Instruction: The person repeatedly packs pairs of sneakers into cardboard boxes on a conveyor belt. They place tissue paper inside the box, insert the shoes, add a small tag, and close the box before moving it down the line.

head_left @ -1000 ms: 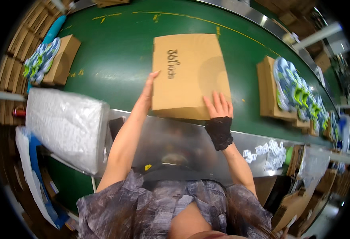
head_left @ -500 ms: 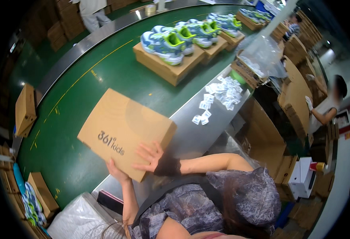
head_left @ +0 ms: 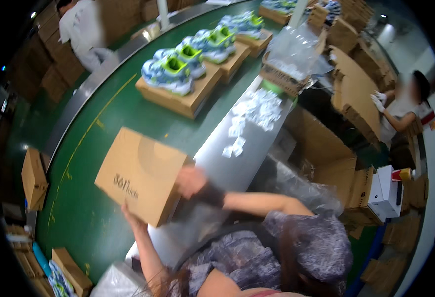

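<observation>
A closed brown cardboard shoebox with dark printing on its lid sits at a slant over the green belt and the metal ledge. My left hand grips its near edge, thumb up against the lid and the other fingers hidden beneath. Against the box's right side is my right hand, blurred, with a dark band at the wrist; it holds the box there, fingertips partly out of sight. Beyond the box, blue-and-white shoes with lime linings stand on another brown shoebox.
Small white packets lie heaped on the metal ledge. Behind them stands a carton with clear plastic bags. A large open carton is at my right. A gloved co-worker handles cardboard; another person stands across the belt.
My right hand has moved from the lid's near right corner to the box's right side. The box has turned slightly. The whole view has shifted, with the far shoes now further left.
</observation>
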